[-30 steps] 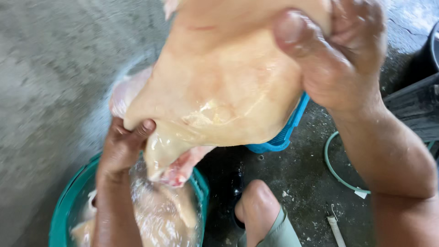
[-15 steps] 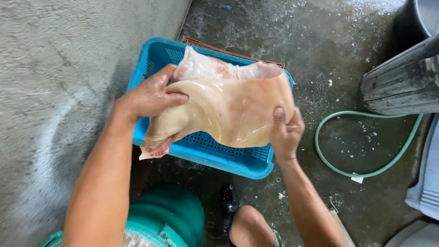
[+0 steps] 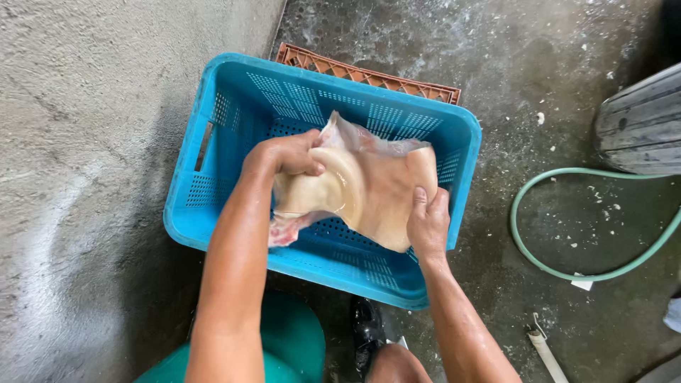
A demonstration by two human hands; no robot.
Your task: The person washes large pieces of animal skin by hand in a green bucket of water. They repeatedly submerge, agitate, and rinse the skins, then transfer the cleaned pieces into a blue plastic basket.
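Pork skin slab (image 3: 369, 191) pinched between left hand (image 3: 284, 157) and right hand (image 3: 428, 223) fingers

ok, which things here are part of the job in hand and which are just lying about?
In hand:
left hand
right hand
slab of pale meat, gripped by both hands
blue crate, under the slab

Lying about:
green hose
orange crate behind the blue one
green tub
white pipe

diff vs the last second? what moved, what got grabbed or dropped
The pale slab of meat came down from in front of the camera, above the green tub, into the blue crate. Left hand and right hand kept hold of it throughout; nothing was let go. The green hose lies as before.
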